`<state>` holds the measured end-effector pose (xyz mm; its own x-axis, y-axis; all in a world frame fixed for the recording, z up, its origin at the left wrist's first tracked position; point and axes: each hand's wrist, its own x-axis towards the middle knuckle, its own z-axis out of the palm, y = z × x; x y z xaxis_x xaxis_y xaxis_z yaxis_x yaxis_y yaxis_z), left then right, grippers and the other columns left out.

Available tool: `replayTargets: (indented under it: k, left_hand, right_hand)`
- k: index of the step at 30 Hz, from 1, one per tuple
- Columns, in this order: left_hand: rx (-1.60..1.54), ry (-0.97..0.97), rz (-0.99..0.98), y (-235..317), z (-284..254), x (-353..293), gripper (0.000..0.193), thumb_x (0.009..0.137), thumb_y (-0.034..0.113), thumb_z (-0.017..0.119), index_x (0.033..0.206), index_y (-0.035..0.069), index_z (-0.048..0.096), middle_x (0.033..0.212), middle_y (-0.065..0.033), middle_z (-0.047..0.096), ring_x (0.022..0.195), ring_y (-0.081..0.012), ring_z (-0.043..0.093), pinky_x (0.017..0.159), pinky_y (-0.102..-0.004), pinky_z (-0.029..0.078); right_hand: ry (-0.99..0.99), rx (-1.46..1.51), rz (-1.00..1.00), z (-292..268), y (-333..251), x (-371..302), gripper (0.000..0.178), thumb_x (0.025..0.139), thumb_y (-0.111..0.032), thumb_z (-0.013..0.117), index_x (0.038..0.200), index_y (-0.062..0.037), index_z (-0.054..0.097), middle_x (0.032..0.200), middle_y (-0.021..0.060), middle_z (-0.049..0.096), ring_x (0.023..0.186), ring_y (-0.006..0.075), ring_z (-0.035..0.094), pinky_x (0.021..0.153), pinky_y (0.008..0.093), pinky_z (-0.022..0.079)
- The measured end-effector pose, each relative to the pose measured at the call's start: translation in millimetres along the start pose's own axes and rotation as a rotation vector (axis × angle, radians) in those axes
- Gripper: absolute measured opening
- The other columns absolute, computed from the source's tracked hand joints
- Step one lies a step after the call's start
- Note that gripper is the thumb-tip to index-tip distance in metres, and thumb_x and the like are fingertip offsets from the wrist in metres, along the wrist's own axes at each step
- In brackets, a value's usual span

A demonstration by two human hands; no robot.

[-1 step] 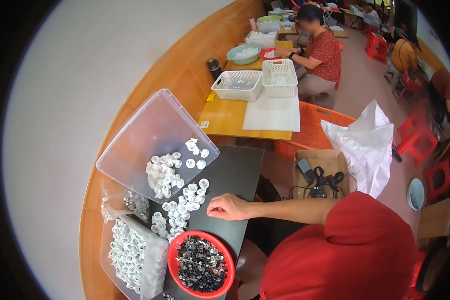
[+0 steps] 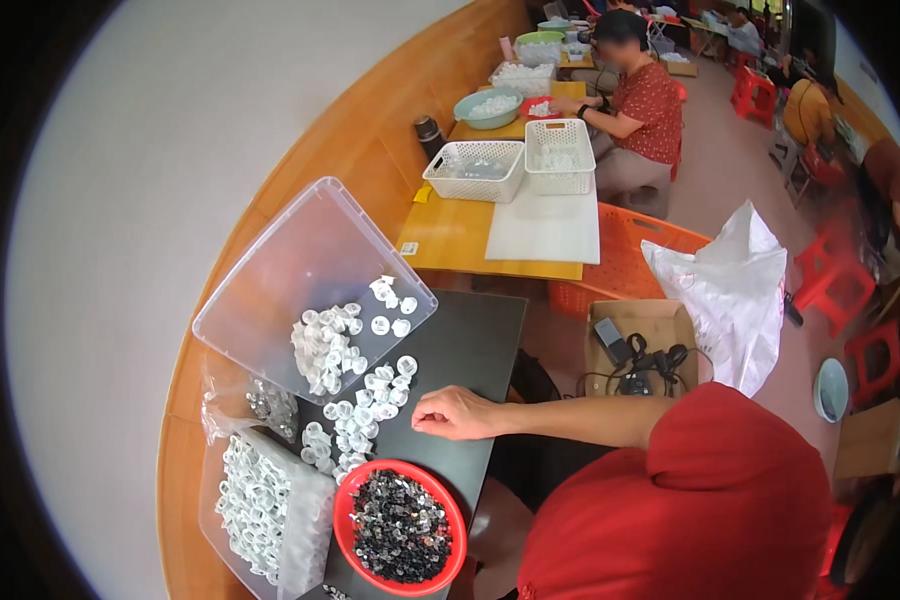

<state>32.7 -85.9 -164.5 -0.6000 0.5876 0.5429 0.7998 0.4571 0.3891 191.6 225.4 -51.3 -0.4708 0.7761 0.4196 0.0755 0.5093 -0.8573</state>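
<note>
My right hand [image 2: 452,412] rests on the dark tabletop [image 2: 475,345] with its fingers curled closed; whatever they hold, if anything, is hidden. My left hand is out of the picture. Beside the right hand lies a heap of small round white plastic parts [image 2: 365,408], apart from the fingers. Closer to me stands a round red basin [image 2: 462,540] filled with small black and clear pieces. A clear plastic bin [image 2: 260,280] lies tilted behind the heap, with more white parts spilled inside it.
A second clear bin [image 2: 315,530] full of white ring-shaped parts stands at the lower left, near a clear bag [image 2: 270,405] of small pieces. Right of the table are a cardboard box [image 2: 682,325] with cables and a white sack [image 2: 735,300]. Farther off, a co-worker [image 2: 645,115] sits at a yellow table [image 2: 445,235].
</note>
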Motion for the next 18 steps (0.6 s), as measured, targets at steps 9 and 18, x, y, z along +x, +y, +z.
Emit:
replayTargets:
  k: [9, 18]
  left_hand:
    - [0.017, 0.033, -0.097, -10, -17, -24, 0.016, 0.092, 0.010, 0.060, 0.094, -0.005, 0.064, 0.089, -0.0164, 0.063, 0.081, -0.0241, 0.060, 0.076, -0.0343, 0.049]
    - [0.142, 0.134, -0.472, -40, -84, -117, 0.017, 0.093, 0.010, 0.059, 0.097, -0.006, 0.063, 0.092, -0.0167, 0.064, 0.084, -0.0234, 0.060, 0.079, -0.0339, 0.049]
  right_hand:
    - [0.064, 0.021, 0.037, 2, -8, 3, 0.013, 0.084, -0.014, 0.067, 0.088, -0.0018, 0.067, 0.075, 0.0098, 0.064, 0.063, 0.0168, 0.061, 0.059, 0.0300, 0.049]
    - [0.096, 0.071, 0.121, 4, -3, 1, 0.015, 0.086, -0.013, 0.067, 0.088, 0.0010, 0.068, 0.073, 0.0041, 0.066, 0.062, 0.0052, 0.058, 0.056, 0.0232, 0.048]
